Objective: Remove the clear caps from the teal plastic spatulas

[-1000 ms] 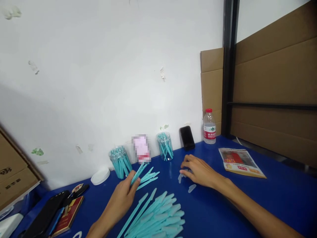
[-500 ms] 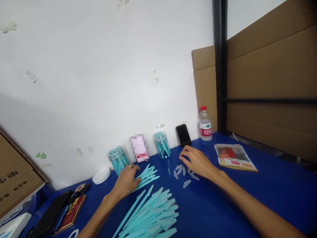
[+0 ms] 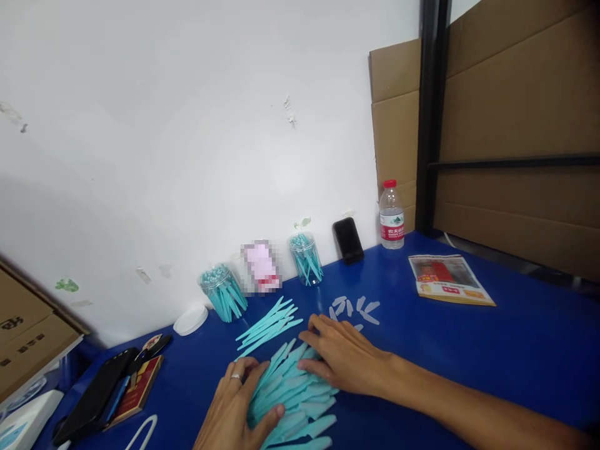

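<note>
I curl left hand (image 3: 234,401) and right hand (image 3: 347,356) over the sticks (image 3: 289,386), grip unclear; likely step: gathering; next move needs light pinching.

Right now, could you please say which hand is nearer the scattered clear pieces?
Right: the right hand is just in front of the clear pieces; the left hand is farther left, by teal sticks.

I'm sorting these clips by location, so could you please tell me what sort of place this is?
Probably a makeshift workspace against a wall: a pile of turquoise sticks on a blue table, two clear jars holding more, and cardboard panels at the right.
</note>
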The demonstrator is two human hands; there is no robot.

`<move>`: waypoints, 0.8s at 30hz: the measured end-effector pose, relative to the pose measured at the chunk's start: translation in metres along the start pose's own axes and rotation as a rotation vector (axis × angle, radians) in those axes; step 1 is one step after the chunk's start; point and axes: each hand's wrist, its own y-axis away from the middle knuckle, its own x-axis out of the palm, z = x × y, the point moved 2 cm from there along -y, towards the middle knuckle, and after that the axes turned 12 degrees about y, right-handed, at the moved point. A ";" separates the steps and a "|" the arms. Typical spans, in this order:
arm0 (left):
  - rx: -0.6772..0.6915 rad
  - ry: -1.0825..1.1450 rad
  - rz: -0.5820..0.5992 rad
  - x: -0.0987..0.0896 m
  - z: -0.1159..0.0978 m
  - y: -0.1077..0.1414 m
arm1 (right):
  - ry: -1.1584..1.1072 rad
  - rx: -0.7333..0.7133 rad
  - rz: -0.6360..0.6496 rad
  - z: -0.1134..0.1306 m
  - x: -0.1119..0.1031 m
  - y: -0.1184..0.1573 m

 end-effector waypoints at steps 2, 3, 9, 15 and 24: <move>0.003 -0.054 -0.050 0.009 -0.002 0.002 | 0.014 0.006 0.016 0.005 0.007 0.003; 0.009 -0.082 -0.075 0.014 -0.002 0.003 | 0.022 0.001 0.023 0.006 0.010 0.004; 0.010 -0.167 -0.030 0.022 -0.010 0.000 | 0.063 -0.026 -0.004 0.015 0.016 0.005; 0.011 -0.234 -0.020 0.009 -0.012 -0.011 | -0.003 0.096 -0.121 -0.005 0.005 -0.004; 0.142 -0.341 -0.202 0.004 0.018 -0.013 | 0.042 0.231 -0.209 -0.033 0.004 -0.014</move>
